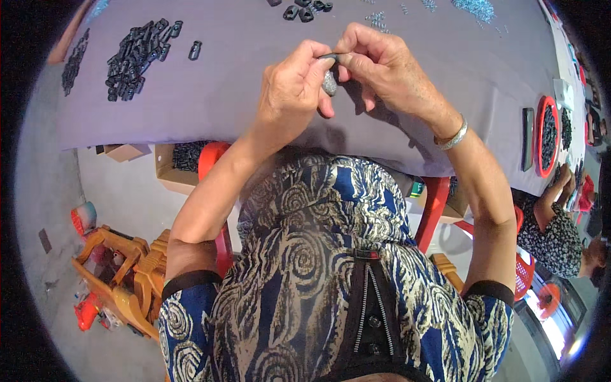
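Observation:
Over the table's near part, my left hand (294,84) and my right hand (385,71) meet fingertip to fingertip. Both pinch a small black plastic piece (328,56); the fingers cover most of it, but it resembles the cord lock parts around. A silvery oval thing (329,84) shows by my left fingers, perhaps a ring; I cannot tell. Just beyond my hands lie several black cord lock parts (305,13) and a few small metal springs (377,21). To the left is a heap of black cord locks (137,60), with a single cord lock (195,50) beside it.
A grey cloth covers the table (223,114). More springs (474,9) lie at the far right. A red basket (540,137) of black parts stands at the right edge, near another person (550,229). Below are a cardboard box (167,169) and a wooden chair (121,274).

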Demonstrator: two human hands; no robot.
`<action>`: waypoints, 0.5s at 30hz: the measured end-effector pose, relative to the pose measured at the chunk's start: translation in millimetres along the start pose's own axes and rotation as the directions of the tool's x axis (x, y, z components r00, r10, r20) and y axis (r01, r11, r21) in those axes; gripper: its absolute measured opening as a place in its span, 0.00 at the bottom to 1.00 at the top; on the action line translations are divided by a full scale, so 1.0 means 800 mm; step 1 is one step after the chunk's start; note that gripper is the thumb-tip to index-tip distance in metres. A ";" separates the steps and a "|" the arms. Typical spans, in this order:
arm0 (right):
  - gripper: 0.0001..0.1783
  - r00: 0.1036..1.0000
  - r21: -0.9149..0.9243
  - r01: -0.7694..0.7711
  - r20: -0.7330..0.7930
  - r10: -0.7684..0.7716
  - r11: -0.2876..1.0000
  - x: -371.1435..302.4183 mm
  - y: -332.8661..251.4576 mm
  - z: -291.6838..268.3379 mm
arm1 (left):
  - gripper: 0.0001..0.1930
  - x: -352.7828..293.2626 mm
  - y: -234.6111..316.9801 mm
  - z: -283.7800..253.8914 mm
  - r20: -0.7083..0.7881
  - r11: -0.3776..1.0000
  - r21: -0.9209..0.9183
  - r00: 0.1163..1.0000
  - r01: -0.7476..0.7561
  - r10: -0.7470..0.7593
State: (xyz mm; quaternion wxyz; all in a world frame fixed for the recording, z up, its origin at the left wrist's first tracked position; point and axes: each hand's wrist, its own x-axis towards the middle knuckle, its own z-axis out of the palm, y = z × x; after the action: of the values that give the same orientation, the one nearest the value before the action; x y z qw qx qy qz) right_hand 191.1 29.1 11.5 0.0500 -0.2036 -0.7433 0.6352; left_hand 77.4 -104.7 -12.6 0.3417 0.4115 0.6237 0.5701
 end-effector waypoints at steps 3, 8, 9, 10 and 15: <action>0.03 0.997 0.017 -0.077 0.019 0.077 0.997 -0.004 -0.008 0.000 | 0.07 -0.003 0.003 0.003 -0.010 0.997 0.074 1.000 0.030 -0.030; 0.03 0.985 -0.104 -0.171 -0.048 0.166 0.980 -0.005 -0.022 0.005 | 0.07 -0.004 0.007 0.004 0.041 0.992 -0.002 0.991 0.130 -0.130; 0.04 0.978 -0.107 -0.204 -0.061 0.198 0.973 -0.022 -0.022 0.011 | 0.07 -0.021 0.009 0.015 0.007 0.992 0.013 0.992 0.124 -0.125; 0.04 0.974 -0.119 -0.225 -0.066 0.218 0.967 -0.027 -0.023 0.014 | 0.07 -0.023 0.011 0.016 -0.019 0.995 0.033 0.995 0.099 -0.099; 0.04 0.954 -0.066 -0.266 -0.160 0.253 0.962 -0.042 -0.031 0.024 | 0.09 -0.026 0.024 0.017 0.088 0.951 -0.139 0.960 0.275 -0.265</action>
State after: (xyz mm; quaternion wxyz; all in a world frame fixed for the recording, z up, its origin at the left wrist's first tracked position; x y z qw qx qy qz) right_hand 209.3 -3.9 37.9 0.0131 -0.3488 -0.7310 0.5864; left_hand 100.3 -117.2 4.1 0.4673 0.3148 0.6175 0.5489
